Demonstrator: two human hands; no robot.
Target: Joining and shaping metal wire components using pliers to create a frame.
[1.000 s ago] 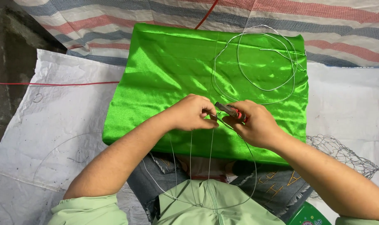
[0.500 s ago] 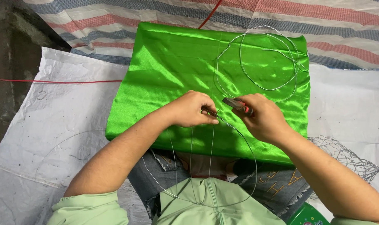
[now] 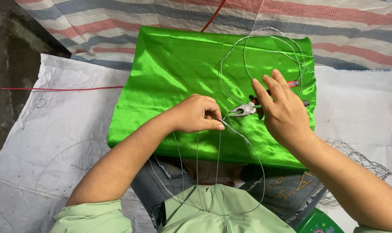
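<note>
Head view. The left hand point(image 3: 196, 114) pinches a thin grey wire point(image 3: 222, 82) between thumb and fingers point(image 3: 213, 123), closed tight on the strand at the near middle of the green satin cloth point(image 3: 170, 77). From the pinch, the wire runs up and away into two wide loops over the far right part of the cloth, and other strands hang down toward the person's lap.

The right hand point(image 3: 282, 110) hovers with fingers spread wide and holds nothing; it lies over the handles of the pliers point(image 3: 247, 108). The pliers rest flat on the cloth, long axis running left to right, steel nose pointing left toward the left hand, red and black handles pointing right.

The cloth lies folded over the person's knees and a white woven sheet point(image 3: 62, 129) spread on the floor. A striped tarpaulin point(image 3: 118, 21) lies beyond the far edge. A red cord point(image 3: 53, 89) crosses the left side. Wire mesh point(image 3: 360, 159) sits at the right edge. The left half of the cloth is bare.
</note>
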